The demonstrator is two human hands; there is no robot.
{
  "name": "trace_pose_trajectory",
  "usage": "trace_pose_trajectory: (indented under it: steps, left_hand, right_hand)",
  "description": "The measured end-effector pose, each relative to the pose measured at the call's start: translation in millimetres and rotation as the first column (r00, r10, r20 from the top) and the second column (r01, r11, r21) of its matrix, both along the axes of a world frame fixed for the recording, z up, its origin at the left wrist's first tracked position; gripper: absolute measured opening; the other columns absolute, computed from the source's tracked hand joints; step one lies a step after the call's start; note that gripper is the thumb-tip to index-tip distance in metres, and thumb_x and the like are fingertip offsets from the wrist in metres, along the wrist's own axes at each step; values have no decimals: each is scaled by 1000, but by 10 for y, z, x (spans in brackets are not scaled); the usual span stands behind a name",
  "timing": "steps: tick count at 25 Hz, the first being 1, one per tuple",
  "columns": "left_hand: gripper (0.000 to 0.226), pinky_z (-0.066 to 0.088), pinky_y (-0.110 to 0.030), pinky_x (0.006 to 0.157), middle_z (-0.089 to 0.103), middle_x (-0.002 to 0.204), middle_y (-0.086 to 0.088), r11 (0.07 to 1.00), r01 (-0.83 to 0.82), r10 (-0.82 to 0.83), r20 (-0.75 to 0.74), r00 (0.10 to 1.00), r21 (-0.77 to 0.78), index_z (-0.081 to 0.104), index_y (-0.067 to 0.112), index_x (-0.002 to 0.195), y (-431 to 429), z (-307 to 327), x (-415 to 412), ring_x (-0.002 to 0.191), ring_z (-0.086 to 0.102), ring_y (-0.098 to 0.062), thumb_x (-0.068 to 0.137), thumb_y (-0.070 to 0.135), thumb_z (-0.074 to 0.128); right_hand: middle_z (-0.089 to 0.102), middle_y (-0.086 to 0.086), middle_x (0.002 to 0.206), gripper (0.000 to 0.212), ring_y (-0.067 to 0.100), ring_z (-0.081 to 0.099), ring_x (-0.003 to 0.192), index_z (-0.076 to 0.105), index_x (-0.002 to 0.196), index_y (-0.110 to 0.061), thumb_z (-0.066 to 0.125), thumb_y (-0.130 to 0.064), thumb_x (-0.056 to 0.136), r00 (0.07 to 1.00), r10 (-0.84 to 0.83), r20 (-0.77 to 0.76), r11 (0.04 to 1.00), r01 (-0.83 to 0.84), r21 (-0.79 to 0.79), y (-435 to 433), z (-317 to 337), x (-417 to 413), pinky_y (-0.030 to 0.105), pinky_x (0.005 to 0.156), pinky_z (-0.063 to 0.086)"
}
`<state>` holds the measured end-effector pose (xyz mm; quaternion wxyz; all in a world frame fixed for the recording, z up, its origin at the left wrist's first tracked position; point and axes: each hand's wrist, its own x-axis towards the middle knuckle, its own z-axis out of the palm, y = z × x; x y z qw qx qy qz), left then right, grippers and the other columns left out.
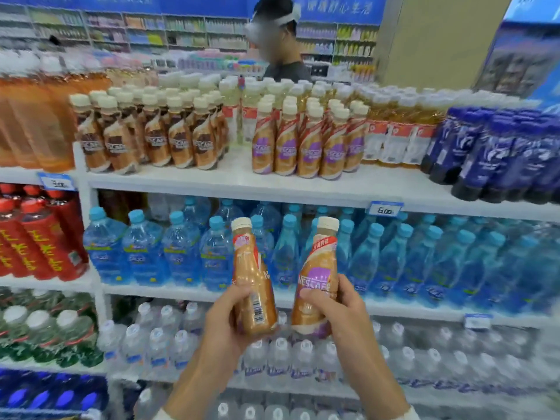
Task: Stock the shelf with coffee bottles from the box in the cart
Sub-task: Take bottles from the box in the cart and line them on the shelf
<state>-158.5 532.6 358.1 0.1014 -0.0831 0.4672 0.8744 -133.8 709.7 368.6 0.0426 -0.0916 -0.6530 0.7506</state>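
Two coffees held up, approx upright: left hand [225, 316] curled round the barcode-side bottle [256, 298], right hand [341, 310] round the label-side bottle [316, 277], in front of water bottles [181, 253], below the top shelf [230, 181].

My left hand [225, 316] gripping a coffee bottle [253, 268] barcode out, my right hand [338, 307] gripping a second coffee bottle [318, 268] label toward me, both near upright, blue water bottles [181, 256] behind, purple-label coffee row [306, 147] on top shelf [230, 181]
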Motion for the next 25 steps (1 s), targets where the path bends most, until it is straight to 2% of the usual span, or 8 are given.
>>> trace_pose_trajectory:
  steps: [4, 7, 12, 14, 17, 20, 22, 25]
  left_hand:
    - [21, 61, -50, 55, 70, 79, -18, 995, 101, -101, -25, 995, 9, 76, 6, 77, 415, 190, -323, 66, 69, -33, 66, 20, 66]
    - [11, 63, -54, 61, 63, 80, -16, 989, 146, -146, -57, 988, -1, 73, 12, 67, 636, 267, -624, 73, 60, -35, 64, 21, 68]
    - [19, 64, -52, 72, 72, 79, -8, 966, 213, -239, -188, 953, -149, 74, 13, 88, 894, 409, -1247, 69, 70, -21, 71, 19, 77]
    - [17, 64, -46, 73, 78, 90, -6, 946, 199, -267, -268, 926, -255, 75, 18, 99, 1021, 539, -1521, 78, 76, -20, 83, 24, 73]
    - [21, 62, -33, 67, 79, 93, 1, 928, 167, -286, -350, 892, -334, 75, 29, 97, 1206, 841, -1863, 81, 76, -14, 77, 35, 73]
    - [42, 58, -20, 70, 75, 104, 11, 858, 16, -298, -472, 830, -513, 62, 37, 113, 1339, 1029, -2139, 91, 72, -5, 76, 51, 73]
    - [54, 51, -16, 77, 64, 111, 20, 725, -190, -282, -538, 794, -662, 46, 37, 128, 1425, 1031, -2267, 97, 65, 1, 83, 54, 71]
    - [62, 49, -18, 85, 57, 126, 12, 647, -317, -225, -571, 790, -694, 34, 34, 137, 1521, 876, -2394, 110, 60, -6, 89, 48, 71]
  right_hand:
    - [74, 0, 83, 40, 13, 72, 67, 71, 90, -33, 85, -40, 53, 997, -65, -28, 998, 65, -8, 388, 158, -225, 25, 54, 54]
    - [75, 4, 87, 30, 16, 72, 70, 73, 94, -29, 87, -23, 69, 992, -117, -38, 993, 117, -7, 608, 201, -441, 29, 57, 58]
    - [76, 1, 87, 32, 17, 73, 69, 74, 96, -31, 85, -28, 66, 987, -148, -66, 989, 149, 9, 843, 413, -903, 27, 53, 55]
    - [78, 0, 91, 35, 19, 76, 77, 74, 95, -34, 87, -32, 63, 984, -144, -102, 989, 146, 6, 905, 565, -1130, 30, 59, 59]
    - [78, 1, 96, 45, 24, 77, 85, 73, 100, -31, 86, -37, 57, 979, -121, -165, 990, 132, 55, 1044, 851, -1497, 41, 72, 63]
    - [78, -2, 99, 49, 18, 77, 88, 67, 110, -28, 86, -29, 65, 974, -111, -199, 988, 129, 80, 1234, 1070, -1918, 34, 73, 62]
    - [76, 0, 103, 46, 14, 75, 87, 65, 114, -26, 85, -21, 73, 970, -104, -219, 984, 132, 118, 1349, 1130, -2177, 26, 68, 60]
    - [74, -1, 105, 47, 5, 73, 84, 62, 118, -25, 83, -14, 77, 970, -73, -232, 976, 117, 185, 1467, 1024, -2426, 16, 63, 56]
